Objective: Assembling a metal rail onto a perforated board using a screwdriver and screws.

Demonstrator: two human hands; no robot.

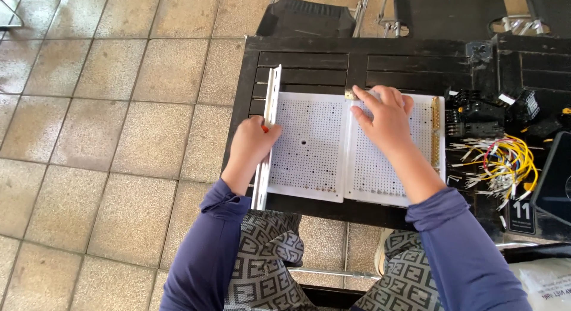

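Observation:
A white perforated panel [312, 162] lies flat on the black slatted table [309, 61]. Along its left edge stands a long white metal rail [270, 106]. My left hand [253, 145] is closed against that rail, with something small and orange-red between the fingers; what it is stays unclear. My right hand [383, 118] rests palm down on the panel's right half, fingers spread, the fingertips at a small brass-coloured piece [350, 94] on the top edge. A column of brass studs [436, 129] runs down the panel's right side.
Right of the panel lie black relay-like blocks [476, 112] and a tangle of yellow and red wires [505, 162]. A dark tablet-like slab [553, 180] sits at the far right. Black chairs [306, 16] stand behind the table. Tiled floor [107, 138] spreads to the left.

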